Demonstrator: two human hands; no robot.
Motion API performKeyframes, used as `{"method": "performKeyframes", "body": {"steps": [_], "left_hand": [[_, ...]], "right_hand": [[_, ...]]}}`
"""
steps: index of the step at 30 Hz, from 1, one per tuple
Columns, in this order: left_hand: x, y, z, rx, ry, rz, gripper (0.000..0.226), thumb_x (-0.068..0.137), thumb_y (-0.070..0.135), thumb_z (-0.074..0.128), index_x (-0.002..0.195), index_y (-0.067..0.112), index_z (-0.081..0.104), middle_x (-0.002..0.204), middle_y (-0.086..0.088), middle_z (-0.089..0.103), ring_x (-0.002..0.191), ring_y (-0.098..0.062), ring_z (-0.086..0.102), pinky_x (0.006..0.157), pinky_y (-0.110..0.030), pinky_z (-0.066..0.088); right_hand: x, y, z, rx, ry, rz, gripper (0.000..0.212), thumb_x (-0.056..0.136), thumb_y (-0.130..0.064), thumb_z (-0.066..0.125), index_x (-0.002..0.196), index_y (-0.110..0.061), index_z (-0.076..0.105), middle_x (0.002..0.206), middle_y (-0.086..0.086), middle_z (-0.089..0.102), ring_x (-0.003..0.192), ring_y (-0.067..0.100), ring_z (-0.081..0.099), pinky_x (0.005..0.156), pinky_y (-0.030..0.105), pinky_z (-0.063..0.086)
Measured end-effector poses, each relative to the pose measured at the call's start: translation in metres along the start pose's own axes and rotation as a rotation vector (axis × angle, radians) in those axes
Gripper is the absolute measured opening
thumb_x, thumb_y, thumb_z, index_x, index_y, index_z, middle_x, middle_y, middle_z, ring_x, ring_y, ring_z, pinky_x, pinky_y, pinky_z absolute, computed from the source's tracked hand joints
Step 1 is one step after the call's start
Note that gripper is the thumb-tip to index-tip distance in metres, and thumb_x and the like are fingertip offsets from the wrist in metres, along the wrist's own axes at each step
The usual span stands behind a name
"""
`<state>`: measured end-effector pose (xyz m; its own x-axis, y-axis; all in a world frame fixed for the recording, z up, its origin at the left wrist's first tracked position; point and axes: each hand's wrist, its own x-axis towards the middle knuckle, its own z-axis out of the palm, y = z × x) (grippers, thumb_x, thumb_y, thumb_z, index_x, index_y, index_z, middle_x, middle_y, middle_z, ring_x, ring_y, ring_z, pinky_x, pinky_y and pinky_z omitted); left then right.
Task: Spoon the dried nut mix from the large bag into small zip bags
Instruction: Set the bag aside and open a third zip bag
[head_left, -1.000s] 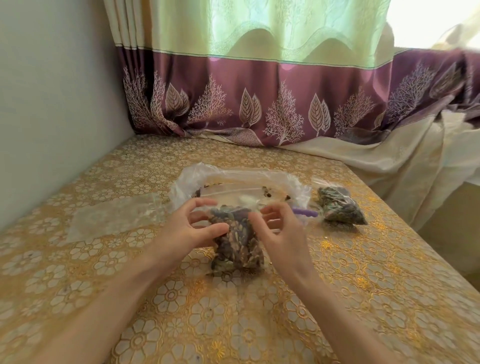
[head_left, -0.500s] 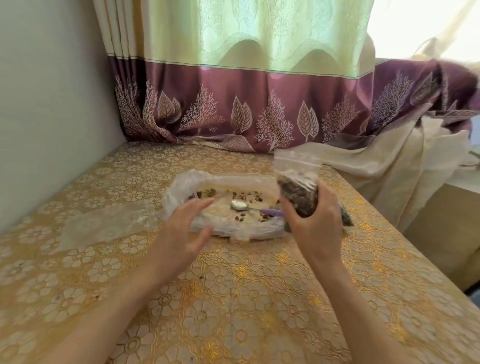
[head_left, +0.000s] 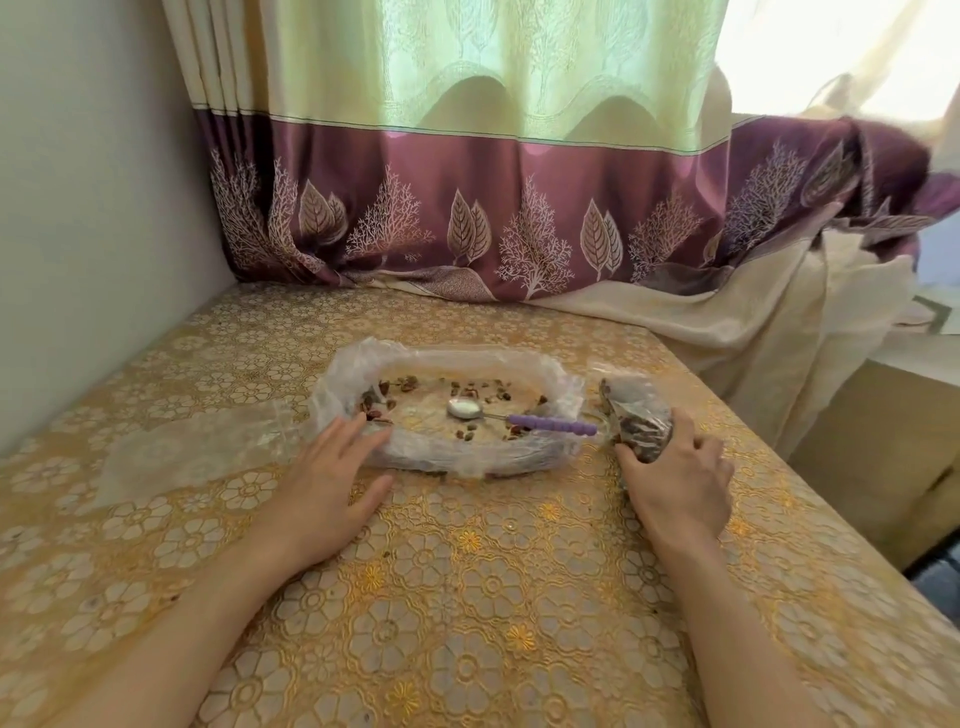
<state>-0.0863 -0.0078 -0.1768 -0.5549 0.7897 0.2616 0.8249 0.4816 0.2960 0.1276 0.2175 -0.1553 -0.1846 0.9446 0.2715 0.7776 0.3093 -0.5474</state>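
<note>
The large clear bag (head_left: 563, 387) lies open in the middle of the table, rolled down, with a few nuts scattered inside. A spoon with a purple handle (head_left: 550, 424) rests in it, bowl to the left. My right hand (head_left: 675, 478) holds a filled small zip bag (head_left: 636, 415) down on the table to the right of the large bag, among other filled bags there. My left hand (head_left: 332, 478) hovers with fingers spread at the large bag's near left edge. Empty clear zip bags (head_left: 192, 452) lie flat further left.
A gold flowered cloth covers the table (head_left: 467, 597). A wall runs along the left side. Purple and green curtains (head_left: 467, 208) hang at the back, with cream fabric (head_left: 753, 322) draped over the table's far right corner. The table's right edge drops off.
My right hand lifted the filled small bag away from in front of me, carried it right and lowered it onto the table beside the large bag. My left hand let go and moved toward the large bag.
</note>
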Motion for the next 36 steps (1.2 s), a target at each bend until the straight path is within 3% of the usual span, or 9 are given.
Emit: {"method": "performKeyframes", "body": {"steps": [6,12,15,17,22,27,30,33,36], "left_hand": [[0.001,0.002,-0.006,-0.071,0.101,0.026,0.051,0.093,0.04,0.046,0.142,0.033,0.031,0.154,0.009,0.014,0.143,-0.013,-0.007,0.117,-0.043,0.0],[0.002,0.0,-0.02,-0.142,0.22,-0.07,0.051,0.093,0.027,0.05,0.141,0.024,0.034,0.153,0.002,0.023,0.144,-0.015,0.008,0.117,-0.044,0.009],[0.001,-0.009,-0.026,-0.042,0.209,-0.15,0.058,0.092,0.031,0.052,0.144,0.018,0.03,0.153,-0.001,0.025,0.143,-0.018,0.015,0.117,-0.044,0.014],[-0.003,-0.018,-0.03,0.023,0.189,-0.23,0.065,0.091,0.038,0.052,0.146,0.016,0.026,0.153,-0.002,0.025,0.141,-0.019,0.019,0.116,-0.043,0.018],[-0.018,-0.034,-0.036,0.126,0.072,-0.391,0.066,0.089,0.058,0.043,0.143,0.022,0.034,0.147,-0.002,0.038,0.134,-0.023,0.035,0.108,-0.044,0.03],[-0.022,-0.026,-0.04,0.038,0.238,-0.297,0.025,0.092,0.036,0.054,0.107,0.02,0.066,0.111,0.001,0.065,0.098,-0.016,0.056,0.08,-0.032,0.046],[-0.021,-0.016,-0.041,-0.051,0.43,-0.283,0.018,0.095,0.019,0.052,0.097,0.011,0.068,0.081,0.001,0.065,0.062,-0.008,0.054,0.053,-0.017,0.035],[-0.021,-0.005,-0.051,-0.219,0.674,-0.259,0.017,0.096,0.014,0.048,0.1,0.007,0.063,0.078,0.0,0.061,0.055,-0.008,0.049,0.05,-0.017,0.035],[-0.025,0.008,-0.06,-0.256,0.907,-0.095,0.015,0.098,0.016,0.045,0.102,0.008,0.057,0.09,0.0,0.058,0.072,-0.018,0.053,0.066,-0.035,0.045]], "right_hand": [[-0.011,-0.016,-0.001,-0.028,0.119,-0.16,0.075,0.086,-0.052,0.057,0.145,-0.014,0.029,0.15,0.017,0.026,0.14,0.034,0.021,0.112,0.052,0.019],[-0.048,-0.057,0.005,0.214,0.343,-0.667,0.041,0.088,-0.022,0.063,0.124,-0.004,0.058,0.126,0.019,0.055,0.118,0.036,0.052,0.099,0.052,0.041],[-0.07,-0.066,0.012,0.368,0.208,-0.918,0.034,0.088,-0.017,0.057,0.119,-0.004,0.061,0.119,0.015,0.06,0.108,0.031,0.059,0.09,0.046,0.05],[-0.082,-0.07,0.018,0.386,-0.049,-1.057,0.037,0.093,-0.022,0.053,0.126,-0.008,0.057,0.127,0.011,0.056,0.116,0.027,0.055,0.094,0.044,0.049],[-0.088,-0.073,0.038,0.089,-0.523,-1.119,0.054,0.097,-0.048,0.038,0.147,-0.03,0.027,0.157,-0.007,0.017,0.143,0.015,0.02,0.111,0.035,0.027],[-0.087,-0.073,0.043,-0.001,-0.593,-1.13,0.054,0.098,-0.052,0.033,0.147,-0.03,0.03,0.157,-0.011,0.02,0.145,0.006,0.006,0.107,0.022,0.003],[-0.087,-0.073,0.043,0.013,-0.591,-1.123,0.053,0.097,-0.051,0.034,0.146,-0.031,0.031,0.156,-0.012,0.021,0.144,0.004,0.006,0.106,0.021,0.003],[-0.088,-0.073,0.042,0.039,-0.589,-1.112,0.051,0.097,-0.05,0.035,0.145,-0.031,0.034,0.155,-0.013,0.024,0.144,0.003,0.008,0.106,0.021,0.006],[-0.089,-0.074,0.04,0.098,-0.617,-1.091,0.047,0.098,-0.046,0.038,0.142,-0.029,0.04,0.151,-0.013,0.031,0.142,0.003,0.016,0.11,0.022,0.011]]}}
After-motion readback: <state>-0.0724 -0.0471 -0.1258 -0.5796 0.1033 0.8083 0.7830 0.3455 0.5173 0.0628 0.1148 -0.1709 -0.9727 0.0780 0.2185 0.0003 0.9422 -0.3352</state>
